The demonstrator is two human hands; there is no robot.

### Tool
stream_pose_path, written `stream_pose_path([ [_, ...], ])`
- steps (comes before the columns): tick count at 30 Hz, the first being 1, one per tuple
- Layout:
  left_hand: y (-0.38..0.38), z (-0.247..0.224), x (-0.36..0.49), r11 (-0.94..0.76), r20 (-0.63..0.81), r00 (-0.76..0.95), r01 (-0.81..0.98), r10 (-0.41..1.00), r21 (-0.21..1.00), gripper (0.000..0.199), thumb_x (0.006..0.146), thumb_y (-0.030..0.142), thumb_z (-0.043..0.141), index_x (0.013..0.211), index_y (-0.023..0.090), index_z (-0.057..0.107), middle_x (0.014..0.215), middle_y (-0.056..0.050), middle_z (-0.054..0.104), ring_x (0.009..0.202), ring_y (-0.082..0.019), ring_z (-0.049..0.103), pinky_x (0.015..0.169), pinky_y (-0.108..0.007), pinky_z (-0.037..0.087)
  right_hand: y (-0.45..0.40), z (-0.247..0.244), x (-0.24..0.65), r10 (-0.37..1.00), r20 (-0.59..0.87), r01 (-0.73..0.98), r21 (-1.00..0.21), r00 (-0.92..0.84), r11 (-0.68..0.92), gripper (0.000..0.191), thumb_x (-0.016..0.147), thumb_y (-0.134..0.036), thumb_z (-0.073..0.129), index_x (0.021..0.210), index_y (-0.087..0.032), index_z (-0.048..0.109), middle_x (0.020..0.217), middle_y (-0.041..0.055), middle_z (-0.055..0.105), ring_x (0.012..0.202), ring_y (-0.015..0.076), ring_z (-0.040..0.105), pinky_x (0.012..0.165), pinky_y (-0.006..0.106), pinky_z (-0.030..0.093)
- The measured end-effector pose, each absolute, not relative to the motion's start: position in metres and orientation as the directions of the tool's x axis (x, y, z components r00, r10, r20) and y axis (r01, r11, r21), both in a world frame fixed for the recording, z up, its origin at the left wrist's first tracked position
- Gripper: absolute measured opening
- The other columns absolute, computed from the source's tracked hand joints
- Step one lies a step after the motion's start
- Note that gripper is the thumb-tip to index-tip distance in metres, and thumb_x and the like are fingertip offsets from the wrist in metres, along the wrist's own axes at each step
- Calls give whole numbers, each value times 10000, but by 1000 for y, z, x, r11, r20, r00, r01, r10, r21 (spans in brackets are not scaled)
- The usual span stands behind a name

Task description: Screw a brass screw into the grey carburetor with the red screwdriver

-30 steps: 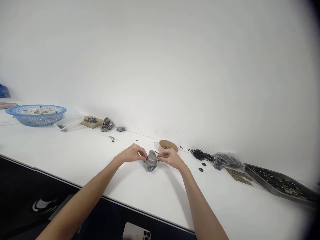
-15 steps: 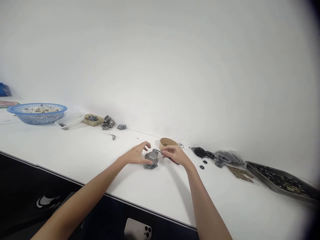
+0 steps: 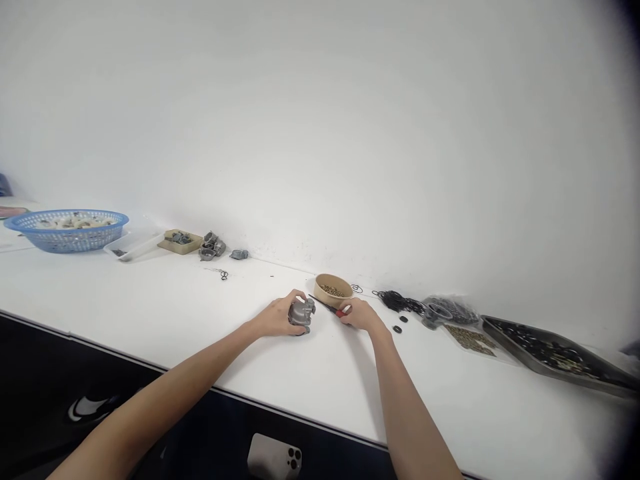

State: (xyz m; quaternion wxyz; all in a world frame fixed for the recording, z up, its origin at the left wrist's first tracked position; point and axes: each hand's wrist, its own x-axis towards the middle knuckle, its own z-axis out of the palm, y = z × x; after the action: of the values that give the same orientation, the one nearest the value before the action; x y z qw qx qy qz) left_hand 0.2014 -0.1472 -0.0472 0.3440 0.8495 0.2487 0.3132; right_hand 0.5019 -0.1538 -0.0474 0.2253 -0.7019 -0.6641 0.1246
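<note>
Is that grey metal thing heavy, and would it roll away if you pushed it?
The grey metal part looks like solid cast metal, so probably heavy for its size. Its lumpy shape sits flat on the white table under the left hand, so it would likely slide, not roll.

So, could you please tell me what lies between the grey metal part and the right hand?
In the head view, a thin tool with a red handle spans the gap from the right hand toward the grey metal part.
</note>
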Motion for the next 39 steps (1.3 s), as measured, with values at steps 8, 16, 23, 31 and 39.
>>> stream_pose_path([
  [8,-136,-49,194,-526,238,662,276,711,804,869,593,473,836,1329,273,421,1268,-119,589,1020,-240,641,785,-311,503,-170,-19,498,904,387,624,-756,182,199,214,767,-327,611,937,-218,685,892,46,718,709,186,667,593,299,561],
  [16,-129,-63,200,-422,165,645,266,746,867,678,610,550,806,1148,191,604,1074,-94,679,906,-221,656,737,-302,503,-191,-8,499,702,639,469,-747,314,471,253,880,-451,573,971,-215,563,843,31,663,552,126,586,605,319,565],
  [23,-125,-65,200,-463,211,570,342,794,818,685,549,557,824,1115,207,663,1047,-62,686,854,-217,647,710,-299,509,-190,-12,497,730,639,430,-745,242,510,233,873,-443,582,868,-211,559,675,-9,596,427,91,453,470,267,431],
  [31,-116,-69,193,-513,223,525,509,821,691,802,530,629,806,1190,200,653,1170,-115,640,1032,-313,618,785,-343,515,-191,-12,484,791,595,416,-761,143,498,221,875,-429,577,843,-212,544,673,-13,604,427,88,437,466,258,406],
  [39,-117,-66,194,-538,228,541,526,809,659,796,552,643,784,1203,207,647,1183,-111,638,1122,-337,575,860,-365,494,-190,-14,474,834,542,457,-769,97,447,252,874,-457,553,833,-209,539,705,-1,631,442,93,462,493,261,418],
])
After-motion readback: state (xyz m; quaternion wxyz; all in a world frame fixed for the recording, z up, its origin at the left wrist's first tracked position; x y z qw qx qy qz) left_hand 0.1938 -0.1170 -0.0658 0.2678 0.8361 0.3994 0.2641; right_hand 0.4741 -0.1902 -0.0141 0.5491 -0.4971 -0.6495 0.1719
